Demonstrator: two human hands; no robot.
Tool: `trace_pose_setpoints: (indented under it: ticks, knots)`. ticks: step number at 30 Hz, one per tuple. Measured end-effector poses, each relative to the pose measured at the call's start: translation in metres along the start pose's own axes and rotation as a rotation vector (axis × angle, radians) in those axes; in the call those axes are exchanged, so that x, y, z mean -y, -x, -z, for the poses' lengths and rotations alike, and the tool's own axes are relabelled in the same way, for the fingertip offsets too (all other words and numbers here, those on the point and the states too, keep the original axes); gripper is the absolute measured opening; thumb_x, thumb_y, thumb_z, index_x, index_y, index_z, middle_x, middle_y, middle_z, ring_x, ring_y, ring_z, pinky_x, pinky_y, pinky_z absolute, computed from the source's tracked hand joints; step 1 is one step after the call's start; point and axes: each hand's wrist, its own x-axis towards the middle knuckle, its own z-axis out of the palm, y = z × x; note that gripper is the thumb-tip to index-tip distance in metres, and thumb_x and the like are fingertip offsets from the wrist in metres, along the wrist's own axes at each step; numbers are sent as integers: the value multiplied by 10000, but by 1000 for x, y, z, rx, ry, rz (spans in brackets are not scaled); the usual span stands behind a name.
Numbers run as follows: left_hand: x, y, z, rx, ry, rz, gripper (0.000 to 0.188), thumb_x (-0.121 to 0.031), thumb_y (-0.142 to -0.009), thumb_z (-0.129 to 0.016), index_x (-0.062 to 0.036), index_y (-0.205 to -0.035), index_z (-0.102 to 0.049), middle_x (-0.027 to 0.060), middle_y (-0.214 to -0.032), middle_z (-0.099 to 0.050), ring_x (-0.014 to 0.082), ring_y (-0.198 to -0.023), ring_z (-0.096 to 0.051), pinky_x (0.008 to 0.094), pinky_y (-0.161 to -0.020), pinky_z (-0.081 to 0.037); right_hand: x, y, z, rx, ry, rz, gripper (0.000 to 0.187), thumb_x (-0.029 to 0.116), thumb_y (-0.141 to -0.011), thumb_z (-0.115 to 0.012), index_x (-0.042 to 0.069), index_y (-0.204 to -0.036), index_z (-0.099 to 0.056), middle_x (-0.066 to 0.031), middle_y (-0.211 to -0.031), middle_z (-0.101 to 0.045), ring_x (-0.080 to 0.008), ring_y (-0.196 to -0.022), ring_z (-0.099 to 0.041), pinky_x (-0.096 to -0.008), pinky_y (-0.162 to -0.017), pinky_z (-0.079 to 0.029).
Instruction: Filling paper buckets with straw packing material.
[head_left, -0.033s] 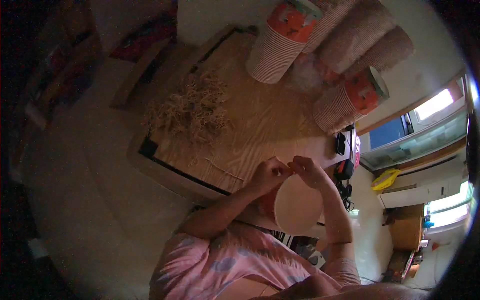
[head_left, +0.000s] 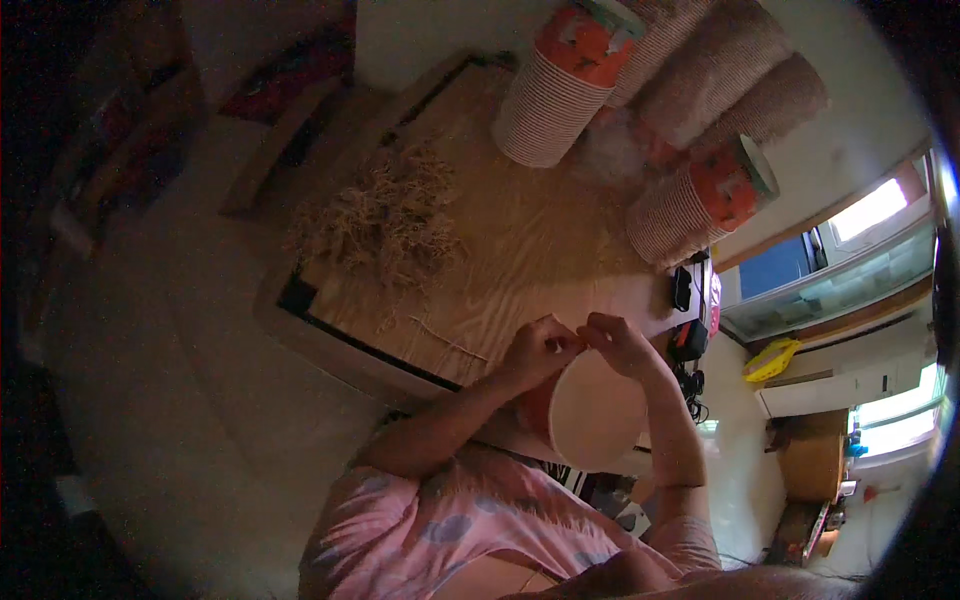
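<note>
Table point(head_left: 510, 270): wood-grain top, dark strip point(head_left: 370, 345) along part of its edge. Left side carries 1 loose pile of tangled tan strands point(head_left: 390, 220). 1 single strand point(head_left: 450, 337) lies apart from it, near the close edge. Far side: 1 tall stack of nested tubs point(head_left: 550, 110), rims down, red body showing on top. 1 similar shorter stack point(head_left: 675, 215) to its right. Crumpled clear plastic point(head_left: 610, 150) between those 2, contents unclear.

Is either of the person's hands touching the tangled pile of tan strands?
No, the left hand and right hand are close together by the upper rim of the cup, clearly apart from the tangled pile.
</note>
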Motion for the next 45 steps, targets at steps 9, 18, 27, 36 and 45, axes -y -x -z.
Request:
trace_pose_setpoints:
  ticks: [9, 18, 27, 36, 45]
  knots:
    - [12, -1, -2, -28, 19, 7, 204, -245, -742, -712, -55, -812, -691, 74, -736, -582, 181, -638, -585, 285, -594, -464, -8, 3, 4, -2, -161, 47, 135, 128, -856, -550, -5, -849, -572, -79, -834, -574, -169, -822, -556, -285, -742, -433]
    - [6, -6, 1, 18, 11, 155, 175, -210, -740, -710, -60, -829, -700, 97, -770, -619, 189, -689, -614, 286, -613, -487, 3, 2, -9, -260, 39, 150, 200, 182, -892, -504, -9, -851, -547, -126, -755, -578, -223, -693, -574, -322, -660, -448]
    - [17, -6, -2, -9, 122, 4, 129, -163, -722, -712, -83, -822, -704, 79, -753, -586, 170, -658, -586, 280, -595, -474, -9, -10, -2, -95, -88, -85, 225, 217, -887, -532, 2, -847, -581, -117, -742, -611, -203, -700, -570, -345, -654, -445]
    - [10, -5, 0, 10, -20, -22, 127, -168, -726, -710, -63, -795, -696, 82, -755, -583, 184, -668, -588, 284, -595, -474, -14, -1, 15, 58, -219, 83, 135, 168, -860, -568, 44, -853, -622, -65, -850, -616, -167, -837, -576, -313, -755, -450]
    - [2, -3, 6, 12, -83, 20, 156, -196, -738, -705, -68, -828, -689, 72, -746, -585, 169, -626, -555, 288, -569, -443, 11, 8, 3, -221, -27, 64, 124, 147, -825, -589, 36, -858, -633, -107, -883, -631, -234, -812, -619, -335, -721, -476]
